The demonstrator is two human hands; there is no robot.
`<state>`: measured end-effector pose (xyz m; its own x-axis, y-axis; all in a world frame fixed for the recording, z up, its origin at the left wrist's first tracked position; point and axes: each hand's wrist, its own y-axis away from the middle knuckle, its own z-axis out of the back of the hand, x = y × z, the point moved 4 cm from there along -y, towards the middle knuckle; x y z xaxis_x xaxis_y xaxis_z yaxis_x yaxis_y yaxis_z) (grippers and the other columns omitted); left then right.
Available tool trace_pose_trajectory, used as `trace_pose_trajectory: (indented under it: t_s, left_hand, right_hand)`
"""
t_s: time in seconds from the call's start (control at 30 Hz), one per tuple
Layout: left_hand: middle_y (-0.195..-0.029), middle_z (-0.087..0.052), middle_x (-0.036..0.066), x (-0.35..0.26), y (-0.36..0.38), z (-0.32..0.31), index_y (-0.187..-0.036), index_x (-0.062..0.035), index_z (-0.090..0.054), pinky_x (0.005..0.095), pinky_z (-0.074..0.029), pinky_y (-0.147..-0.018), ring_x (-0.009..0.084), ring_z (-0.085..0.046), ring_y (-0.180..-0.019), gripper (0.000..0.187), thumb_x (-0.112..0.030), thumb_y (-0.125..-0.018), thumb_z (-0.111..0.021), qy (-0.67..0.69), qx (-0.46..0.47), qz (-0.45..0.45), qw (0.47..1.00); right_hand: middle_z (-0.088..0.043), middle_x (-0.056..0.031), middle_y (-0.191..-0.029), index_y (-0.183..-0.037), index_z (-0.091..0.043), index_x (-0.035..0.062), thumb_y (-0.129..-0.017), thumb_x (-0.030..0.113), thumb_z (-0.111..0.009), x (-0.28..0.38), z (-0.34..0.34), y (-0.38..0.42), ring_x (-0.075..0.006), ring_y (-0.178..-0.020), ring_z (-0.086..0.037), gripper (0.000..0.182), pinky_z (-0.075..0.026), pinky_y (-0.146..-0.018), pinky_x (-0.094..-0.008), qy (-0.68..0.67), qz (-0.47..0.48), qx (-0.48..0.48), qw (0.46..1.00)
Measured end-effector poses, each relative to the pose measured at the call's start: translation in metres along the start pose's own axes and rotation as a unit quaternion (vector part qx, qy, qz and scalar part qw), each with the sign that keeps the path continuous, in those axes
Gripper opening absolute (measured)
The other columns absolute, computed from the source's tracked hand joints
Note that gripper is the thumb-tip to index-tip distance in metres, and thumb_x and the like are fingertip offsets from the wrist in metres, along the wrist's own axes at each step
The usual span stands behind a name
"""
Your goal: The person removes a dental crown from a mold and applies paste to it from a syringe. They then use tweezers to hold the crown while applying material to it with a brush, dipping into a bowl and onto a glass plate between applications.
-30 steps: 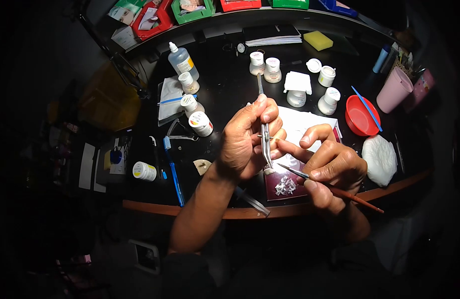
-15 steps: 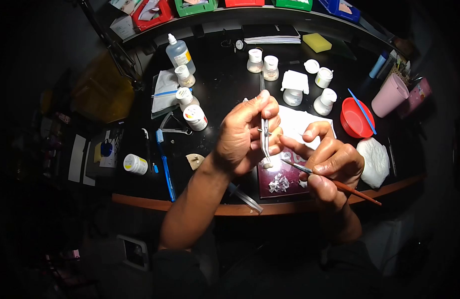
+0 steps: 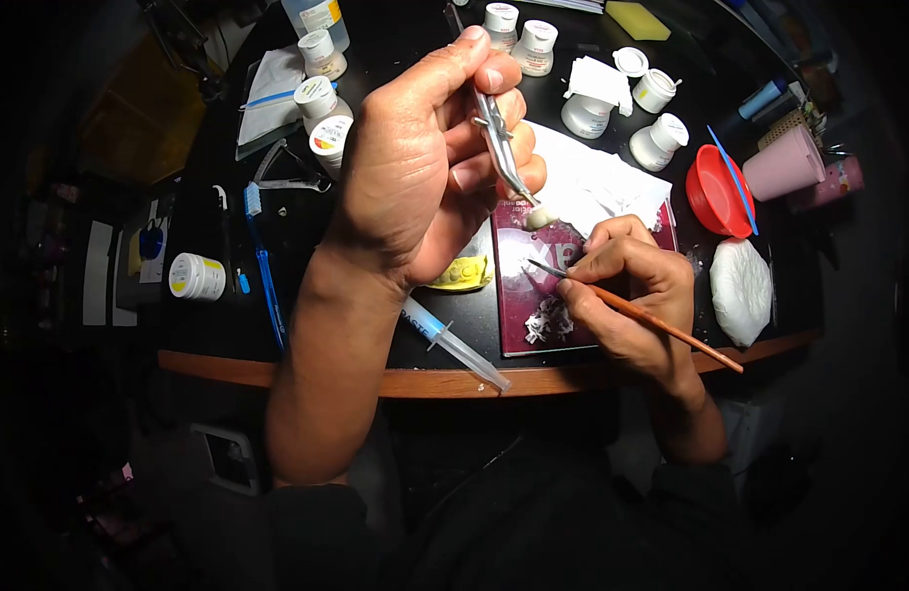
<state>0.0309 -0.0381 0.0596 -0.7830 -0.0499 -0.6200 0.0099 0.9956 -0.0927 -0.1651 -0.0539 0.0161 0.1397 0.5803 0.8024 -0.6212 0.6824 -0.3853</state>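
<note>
My left hand (image 3: 425, 148), raised and near the camera, is closed round metal tweezers (image 3: 501, 148). A small off-white, tooth-like piece (image 3: 541, 216) sits at their lower tip. To the right and lower, my right hand (image 3: 637, 291) grips a thin brush with a brown handle (image 3: 661, 328). The brush's dark tip points left, below the small piece and apart from it. Beneath both tips lies a dark red box or book (image 3: 518, 330) with white scraps (image 3: 550, 321) on it.
White-capped jars (image 3: 326, 141) stand at the left and more at the back. A red bowl (image 3: 708, 197) with a blue stick, a white wad (image 3: 741, 293) and a pink cup (image 3: 784, 164) are at the right. A syringe (image 3: 469, 357) lies near the wooden edge.
My left hand has come up and left, nearer the camera, with the tweezers tilted. My right hand has shifted slightly down and left with the brush. The view has shifted, uncovering a yellow item.
</note>
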Motion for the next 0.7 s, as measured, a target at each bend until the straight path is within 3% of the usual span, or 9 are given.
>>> trace_pose_trajectory:
  t_s: [0.3, 0.37, 0.43, 0.6, 0.7]
  left_hand:
    - [-0.061, -0.029, -0.006, 0.006, -0.002, 0.007, -0.087, -0.0132, -0.046, 0.0224, -0.036, -0.053, 0.0048, -0.027, -0.047, 0.032, -0.032, -0.112, -0.037, 0.003, 0.039, 0.012, 0.999]
    - [-0.072, -0.053, 0.000, 0.002, 0.001, 0.016, -0.099, -0.0062, -0.056, 0.0197, -0.042, -0.048, 0.0054, -0.046, -0.053, 0.029, -0.028, -0.110, -0.042, 0.067, 0.020, 0.042, 0.997]
    - [-0.078, -0.065, 0.002, 0.002, 0.002, 0.020, -0.105, -0.0022, -0.061, 0.0163, -0.043, -0.045, 0.0043, -0.054, -0.056, 0.028, -0.024, -0.110, -0.044, 0.084, 0.011, 0.037, 0.996]
    - [-0.081, -0.065, 0.001, 0.008, 0.003, 0.021, -0.107, -0.0013, -0.062, 0.0132, -0.037, -0.043, 0.0022, -0.053, -0.056, 0.027, -0.023, -0.110, -0.046, 0.016, -0.028, 0.009, 0.999]
    - [-0.082, -0.065, 0.000, 0.009, 0.001, 0.023, -0.108, -0.0019, -0.062, 0.0132, -0.037, -0.044, 0.0018, -0.054, -0.058, 0.027, -0.024, -0.110, -0.046, 0.026, 0.015, -0.008, 1.000]
  right_hand:
    - [-0.067, -0.0084, -0.072, -0.078, -0.074, -0.0023, -0.070, 0.000, -0.078, 0.008, -0.014, -0.005, -0.0177, -0.082, -0.063, 0.010, -0.049, -0.069, -0.0302, 0.047, 0.016, 0.034, 0.998]
    - [-0.068, -0.0086, -0.072, -0.079, -0.074, -0.0022, -0.070, 0.000, -0.078, 0.008, -0.014, -0.005, -0.0180, -0.082, -0.063, 0.010, -0.049, -0.069, -0.0304, 0.061, 0.017, 0.035, 0.997]
    - [-0.068, -0.0089, -0.072, -0.079, -0.074, -0.0020, -0.070, 0.001, -0.078, 0.007, -0.013, -0.006, -0.0181, -0.082, -0.063, 0.010, -0.048, -0.069, -0.0306, 0.058, 0.022, 0.029, 0.998]
    - [-0.068, -0.0089, -0.073, -0.079, -0.075, -0.0014, -0.070, 0.001, -0.078, 0.006, -0.014, -0.005, -0.0179, -0.083, -0.063, 0.010, -0.048, -0.070, -0.0305, 0.051, 0.014, 0.024, 0.998]
    - [-0.068, -0.0085, -0.072, -0.079, -0.075, -0.0010, -0.070, 0.001, -0.077, 0.004, -0.011, -0.005, -0.0177, -0.083, -0.062, 0.010, -0.048, -0.071, -0.0309, 0.060, 0.037, 0.020, 0.997]
